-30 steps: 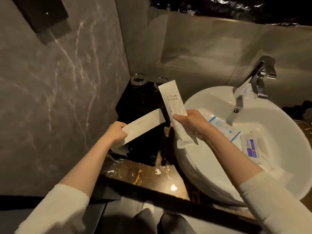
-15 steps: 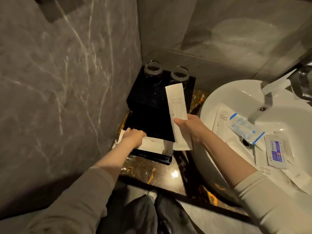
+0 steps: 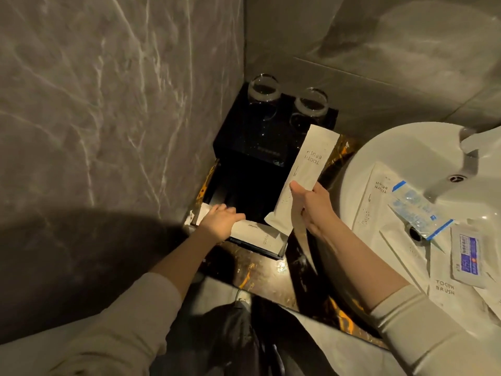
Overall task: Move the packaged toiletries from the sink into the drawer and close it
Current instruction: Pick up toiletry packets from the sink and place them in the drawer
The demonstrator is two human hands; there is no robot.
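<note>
A black box point(image 3: 273, 137) stands in the corner with its drawer point(image 3: 238, 191) pulled out toward me. My left hand point(image 3: 221, 221) lies flat on a white packet point(image 3: 260, 237) at the drawer's front edge. My right hand point(image 3: 311, 204) grips a long white toothbrush packet point(image 3: 306, 169), held tilted above the drawer's right side. In the white sink point(image 3: 379, 147) lie several packets: more toothbrush packets point(image 3: 379, 191), a clear blue-edged sachet point(image 3: 414, 213) and a packet with a blue label point(image 3: 469, 256).
Two upturned glasses point(image 3: 264, 89) stand on top of the black box. Grey marble walls close in on the left and behind. A chrome tap point(image 3: 471, 147) hangs over the sink. The dark veined counter point(image 3: 260, 270) runs along the front.
My left hand has lowered its white packet into the front of the drawer. My right hand has carried the toothbrush packet from the sink side to above the drawer.
</note>
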